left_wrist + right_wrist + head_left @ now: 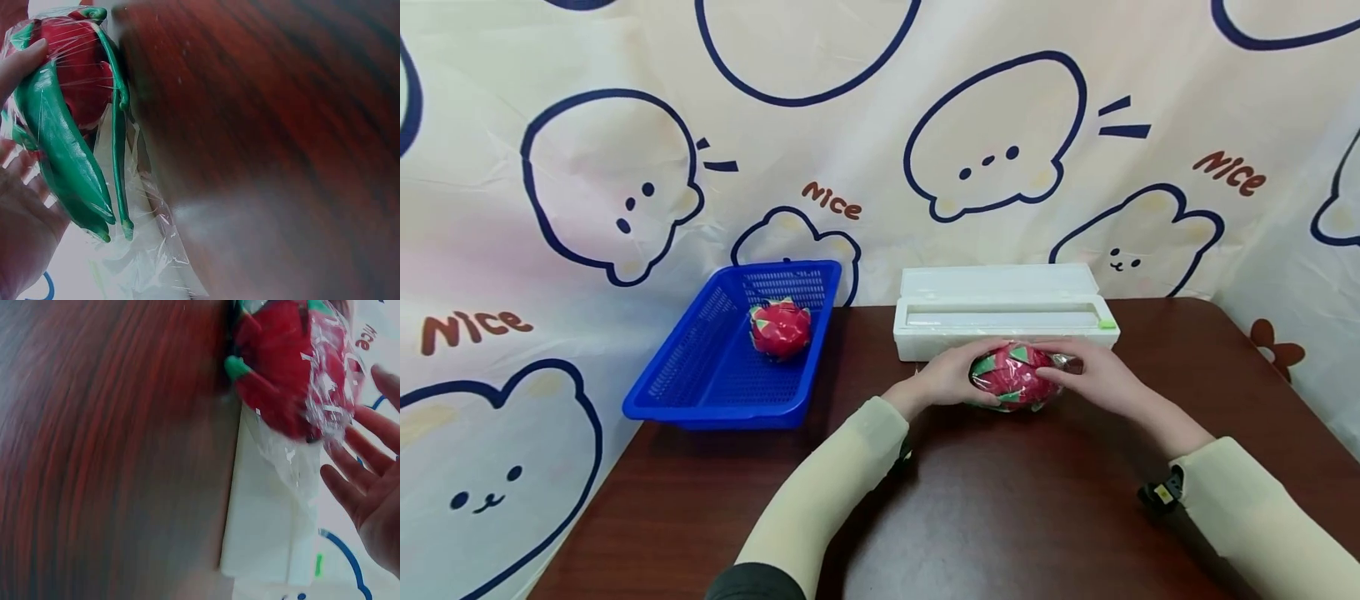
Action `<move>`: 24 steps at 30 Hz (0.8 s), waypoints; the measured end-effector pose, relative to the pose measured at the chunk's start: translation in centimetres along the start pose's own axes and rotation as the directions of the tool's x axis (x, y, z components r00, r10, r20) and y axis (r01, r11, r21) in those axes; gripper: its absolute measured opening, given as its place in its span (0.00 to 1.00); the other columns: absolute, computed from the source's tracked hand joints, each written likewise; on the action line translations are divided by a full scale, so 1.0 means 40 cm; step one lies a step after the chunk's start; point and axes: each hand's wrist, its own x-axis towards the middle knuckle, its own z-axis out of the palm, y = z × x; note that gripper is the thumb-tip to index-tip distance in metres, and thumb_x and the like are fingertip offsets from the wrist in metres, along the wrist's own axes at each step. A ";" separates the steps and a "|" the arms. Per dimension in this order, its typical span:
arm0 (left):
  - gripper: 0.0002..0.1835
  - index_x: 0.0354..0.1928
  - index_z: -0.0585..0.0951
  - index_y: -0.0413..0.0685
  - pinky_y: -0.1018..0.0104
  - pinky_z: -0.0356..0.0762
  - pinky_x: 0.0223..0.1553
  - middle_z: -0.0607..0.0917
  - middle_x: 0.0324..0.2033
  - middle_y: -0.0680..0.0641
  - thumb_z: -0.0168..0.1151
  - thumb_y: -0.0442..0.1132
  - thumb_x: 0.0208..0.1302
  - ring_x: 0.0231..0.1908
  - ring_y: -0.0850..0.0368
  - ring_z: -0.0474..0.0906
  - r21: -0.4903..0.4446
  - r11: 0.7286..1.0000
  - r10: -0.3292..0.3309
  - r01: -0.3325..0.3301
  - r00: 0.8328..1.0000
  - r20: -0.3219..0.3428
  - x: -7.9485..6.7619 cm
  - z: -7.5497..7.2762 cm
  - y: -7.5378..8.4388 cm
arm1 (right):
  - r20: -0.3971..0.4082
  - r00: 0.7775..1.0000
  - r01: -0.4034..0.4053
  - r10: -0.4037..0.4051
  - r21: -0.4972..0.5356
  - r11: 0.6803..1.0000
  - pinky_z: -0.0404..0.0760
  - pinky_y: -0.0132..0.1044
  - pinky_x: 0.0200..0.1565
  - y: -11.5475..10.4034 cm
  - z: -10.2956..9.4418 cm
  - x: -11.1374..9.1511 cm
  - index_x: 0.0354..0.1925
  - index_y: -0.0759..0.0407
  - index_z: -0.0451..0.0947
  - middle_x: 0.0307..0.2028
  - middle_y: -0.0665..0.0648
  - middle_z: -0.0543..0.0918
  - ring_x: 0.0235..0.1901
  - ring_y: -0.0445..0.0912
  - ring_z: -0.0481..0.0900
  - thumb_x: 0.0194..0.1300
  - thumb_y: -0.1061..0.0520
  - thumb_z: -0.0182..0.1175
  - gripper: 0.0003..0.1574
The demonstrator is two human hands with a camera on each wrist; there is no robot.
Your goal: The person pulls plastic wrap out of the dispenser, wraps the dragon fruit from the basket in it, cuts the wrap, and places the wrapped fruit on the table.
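Observation:
A red dragon fruit with green scales (pixel 1017 377), partly wrapped in clear plastic film, is between both hands over the table. My left hand (pixel 951 375) holds its left side, the thumb pressing the wrapped skin in the left wrist view and the fingers on the other side. At the fruit's right end is my right hand (pixel 1097 377). In the right wrist view its fingers (pixel 369 456) are spread and fairly straight, right at the crinkled film (pixel 331 381). Loose film (pixel 156 250) trails from the fruit toward the white cling film box (pixel 1000 321), whose lid stands up.
A blue plastic basket (pixel 715 412) stands at the left with a second dragon fruit (pixel 781 328) in it, shiny on its surface. The dark wooden table (pixel 1000 517) meets a printed cloth backdrop (pixel 865 142) behind the box. A green slider (pixel 1107 324) sits at the box's right end.

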 end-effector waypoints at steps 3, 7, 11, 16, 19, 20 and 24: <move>0.47 0.72 0.62 0.66 0.66 0.71 0.54 0.73 0.61 0.56 0.77 0.49 0.50 0.55 0.62 0.69 -0.001 1.000 0.015 -0.015 1.000 -0.001 -0.001 0.007 0.001 | 0.023 0.999 0.032 -0.033 0.056 0.998 0.78 0.56 0.50 0.004 0.018 0.005 0.66 0.53 0.71 0.59 0.60 0.76 0.55 0.56 0.73 0.61 0.47 0.68 0.37; 0.47 0.72 0.62 0.67 0.68 0.71 0.54 0.73 0.61 0.57 0.77 0.50 0.50 0.54 0.63 0.69 -0.004 1.000 0.031 -0.031 0.999 0.007 -0.001 0.006 0.000 | 0.030 0.998 0.059 -0.061 0.061 0.996 0.77 0.57 0.50 0.005 0.030 0.012 0.68 0.51 0.68 0.60 0.60 0.73 0.57 0.58 0.71 0.55 0.47 0.72 0.45; 0.48 0.72 0.61 0.67 0.69 0.70 0.54 0.72 0.62 0.56 0.77 0.50 0.50 0.54 0.63 0.69 -0.005 0.999 0.050 -0.050 0.999 0.008 0.002 -0.004 -0.004 | 0.027 0.998 0.048 -0.049 0.060 0.997 0.78 0.55 0.49 -0.001 0.029 0.025 0.67 0.51 0.69 0.60 0.61 0.73 0.57 0.58 0.71 0.54 0.46 0.73 0.45; 0.49 0.73 0.60 0.66 0.67 0.70 0.55 0.72 0.62 0.55 0.76 0.50 0.50 0.55 0.62 0.69 0.032 0.999 0.042 -0.043 0.999 0.019 0.000 -0.014 -0.006 | 0.055 0.998 0.003 -0.007 0.072 0.997 0.80 0.52 0.47 -0.007 0.024 0.038 0.67 0.51 0.70 0.58 0.62 0.74 0.55 0.58 0.71 0.53 0.45 0.74 0.45; 0.50 0.74 0.58 0.67 0.65 0.70 0.55 0.72 0.63 0.55 0.76 0.52 0.51 0.56 0.61 0.69 0.052 0.998 0.028 -0.030 0.999 0.038 -0.002 -0.015 -0.003 | 0.064 0.998 -0.006 0.001 0.066 0.998 0.81 0.51 0.46 -0.007 0.026 0.036 0.67 0.52 0.69 0.58 0.62 0.74 0.55 0.58 0.71 0.51 0.45 0.75 0.47; 0.50 0.74 0.58 0.67 0.65 0.70 0.55 0.72 0.63 0.55 0.76 0.52 0.50 0.56 0.61 0.69 0.054 0.998 0.026 -0.029 0.999 0.045 -0.002 -0.015 -0.002 | 0.065 0.998 -0.005 0.001 0.061 0.998 0.81 0.50 0.46 -0.007 0.028 0.035 0.67 0.52 0.68 0.58 0.62 0.74 0.55 0.58 0.71 0.51 0.45 0.75 0.48; 0.51 0.74 0.57 0.68 0.66 0.71 0.54 0.72 0.62 0.56 0.76 0.52 0.50 0.56 0.62 0.68 0.032 0.999 0.035 -0.037 0.998 0.061 -0.002 -0.014 0.004 | 0.064 0.998 0.013 -0.016 0.046 0.999 0.80 0.52 0.48 -0.006 0.037 0.037 0.67 0.53 0.68 0.58 0.61 0.74 0.54 0.57 0.72 0.50 0.44 0.75 0.49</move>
